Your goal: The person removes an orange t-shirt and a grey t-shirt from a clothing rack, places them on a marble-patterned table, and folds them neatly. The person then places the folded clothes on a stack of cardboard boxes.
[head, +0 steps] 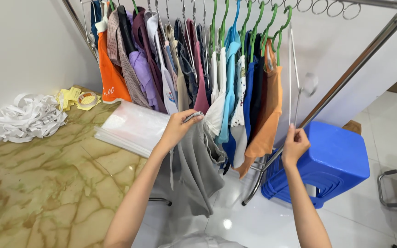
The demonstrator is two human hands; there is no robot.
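A metal clothes rack carries a tight row of garments on green and metal hangers. My left hand grips the waistband of a grey garment that hangs down below the row, next to a white and a light blue piece. My right hand is closed around the bottom of a bare metal hanger to the right of an orange shirt, close to the rack's slanted leg.
A marbled green-brown tabletop lies at left with a stack of clear plastic bags, a heap of white paper strips and a tape roll. A blue plastic stool stack stands right on the glossy white floor.
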